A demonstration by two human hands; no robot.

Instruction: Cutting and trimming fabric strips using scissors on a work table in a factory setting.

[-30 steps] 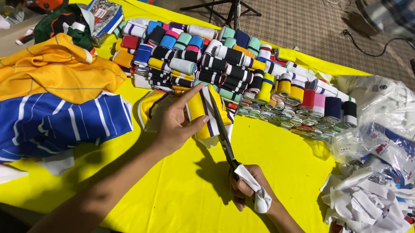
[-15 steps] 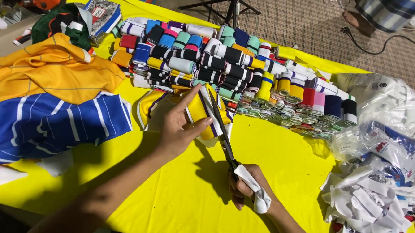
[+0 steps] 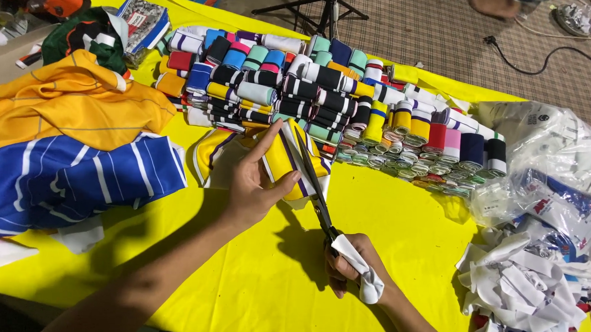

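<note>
The left hand (image 3: 251,184) lies flat and spread on a yellow rib strip (image 3: 269,159) with white and purple stripes, index finger stretched forward along the strip and thumb out to the side, pressing it to the counter (image 3: 249,278). Its forearm runs back toward the lower left, low over the yellow cover.

The right hand (image 3: 351,266) is curled closed around the handles of the scissors (image 3: 311,180), which are wrapped in white cloth. The blades stand open and point up and away, with the strip's right edge between them, just beside the left thumb. The right wrist comes in from the lower right.

The strip sits at mid-counter, in front of the rows of rolled ribs (image 3: 313,93) in many colours. To the left lie a blue striped shirt (image 3: 72,178) and an orange shirt (image 3: 63,103). At the right edge are clear bags (image 3: 546,142) and a heap of white scraps (image 3: 525,292).
</note>
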